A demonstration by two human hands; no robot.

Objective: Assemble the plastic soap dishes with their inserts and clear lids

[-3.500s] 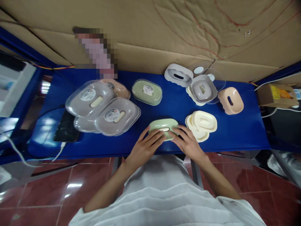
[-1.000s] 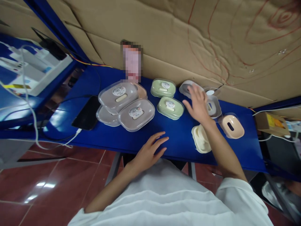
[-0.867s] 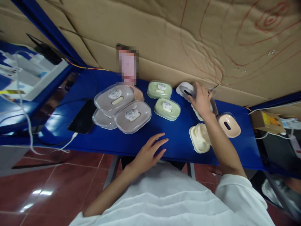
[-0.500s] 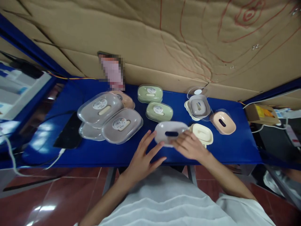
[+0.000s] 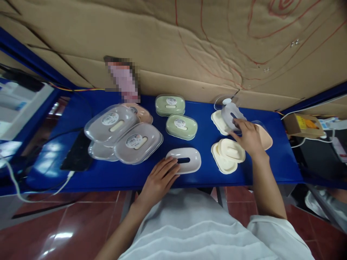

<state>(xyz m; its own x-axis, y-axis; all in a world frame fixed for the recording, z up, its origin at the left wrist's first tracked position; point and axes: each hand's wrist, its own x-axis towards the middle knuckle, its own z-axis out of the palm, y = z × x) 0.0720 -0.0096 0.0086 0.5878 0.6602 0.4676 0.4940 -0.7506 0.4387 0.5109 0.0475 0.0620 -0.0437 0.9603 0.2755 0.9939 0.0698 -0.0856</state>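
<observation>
Right hand (image 5: 248,136) moved off, fingers now closed on tilted gray tray (image 5: 229,115) by cream dish (image 5: 219,122); left hand (image 5: 159,177), fingers slightly bent, on slotted gray dish (image 5: 189,167), table (image 5: 206,175) front, grip unclear.

Soft indoor light, seemingly from overhead, falls on a blue tabletop (image 5: 284,167), its left end washed in pale reflections. White glare streaks the red floor tiles (image 5: 62,235), highlights glint off clear lids (image 5: 139,142) and a sheen brightens a pale grey dish (image 5: 194,160). Wide-angle distortion bows the edges; the side margins blur, and coarse pixels mask an upright patch (image 5: 123,79).
</observation>
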